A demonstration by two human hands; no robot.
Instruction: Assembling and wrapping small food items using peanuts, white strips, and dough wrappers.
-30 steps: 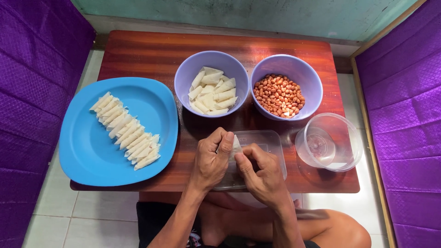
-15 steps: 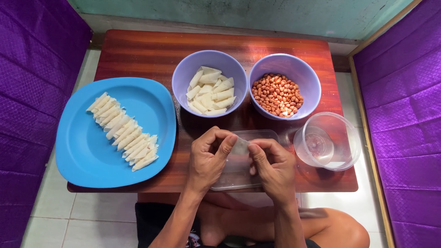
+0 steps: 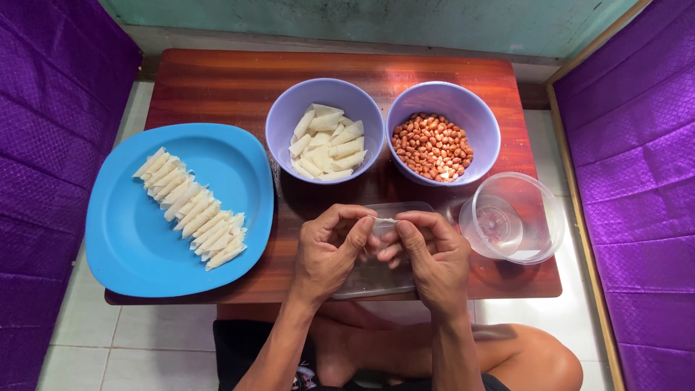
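Centrally, a small white wrapper piece (image 3: 384,221) is pinched between the fingers of the left hand (image 3: 329,251) and right hand (image 3: 433,255), above a clear flat lid (image 3: 376,279) at the bench's (image 3: 217,83) near edge. Beyond stand two lilac bowls, wrappers (image 3: 325,143) and peanuts (image 3: 432,146); a blue plate (image 3: 137,246) lies left.

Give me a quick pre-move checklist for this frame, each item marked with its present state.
1. Both hands on the piece: left hand and right hand pinch a small white wrapper - ok.
2. Wrapper filled or sealed: cannot tell, fingers hide it.
3. Room on blue plate beside the rolled pieces - ok.
4. Peanut bowl stocked - ok.
5. Bowl of wrappers stocked - ok.
6. Clear container upright on the table - ok.
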